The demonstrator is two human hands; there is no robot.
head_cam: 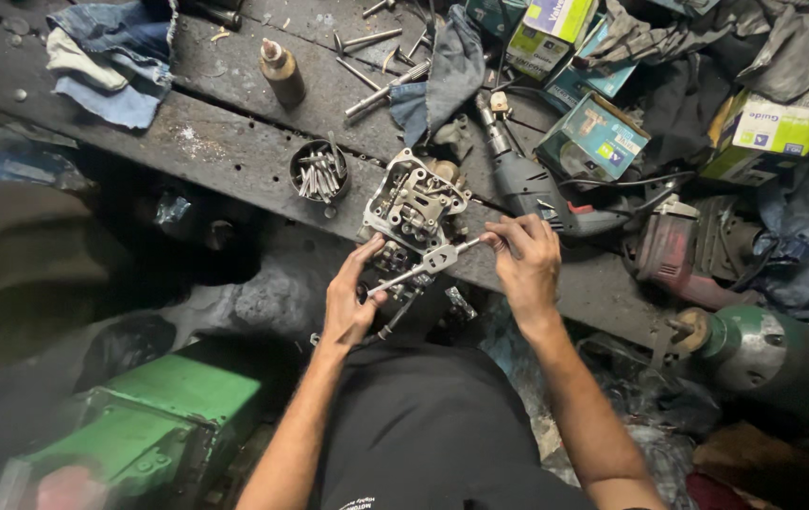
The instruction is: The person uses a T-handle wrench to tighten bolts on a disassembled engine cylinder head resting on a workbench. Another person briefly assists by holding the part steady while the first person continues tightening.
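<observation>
Green machine (154,430): near left, low on the floor, well apart from the work.
Rags (111,57): far left on the table (234,142), a heap of blue and pale cloth.
Bottle (281,74): brown, upright, far on the table, right of the rags.
Cup of bolts (319,172): small dark round cup, full of bright metal pieces, just left of the engine part.
Left hand (348,302): closed around the near end of the long tool, thumb pressed against the shaft.
Engine part (412,210): grey metal casting with springs and small parts on top, at the near edge of the table, between the two hands and just beyond them.
Long tool (428,263): thin metal bar with a flat plate at its middle, lying slantwise across the near side of the engine part.
Right hand (525,260): fingers pinched narrow on the far right end of the tool.
Drill (527,184): grey power tool, lying just right of the engine part, cord trailing.
Boxes (593,137): teal and yellow cartons, far right, among dark cloth.
Green cylinder (782,359): near right, lying on its side.
Doing it well: I judge that both ends should be held level so the plate sits square on the casting, with even pressure from each hand and the casting kept from rocking at the table edge.
</observation>
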